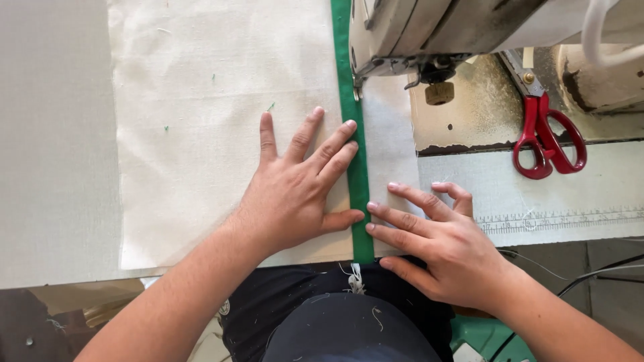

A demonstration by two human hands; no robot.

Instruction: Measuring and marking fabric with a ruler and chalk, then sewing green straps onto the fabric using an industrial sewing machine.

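My left hand point(295, 188) lies flat with fingers spread on a cream cloth point(201, 121), its fingertips and thumb touching the left edge of a green strip point(355, 167) that runs along the cloth toward the sewing machine point(429, 27). To the right of the strip my right hand point(436, 234) rests flat, fingertips pressing at the strip's right edge. The strip passes under the presser foot point(359, 77) at the top. Neither hand grips anything.
Red-handled scissors point(547, 137) lie on the machine bed at the right. A ruler scale point(563, 220) is marked along the table's front edge. The grey table point(54, 167) extends to the left. Cables point(590, 271) hang at the lower right.
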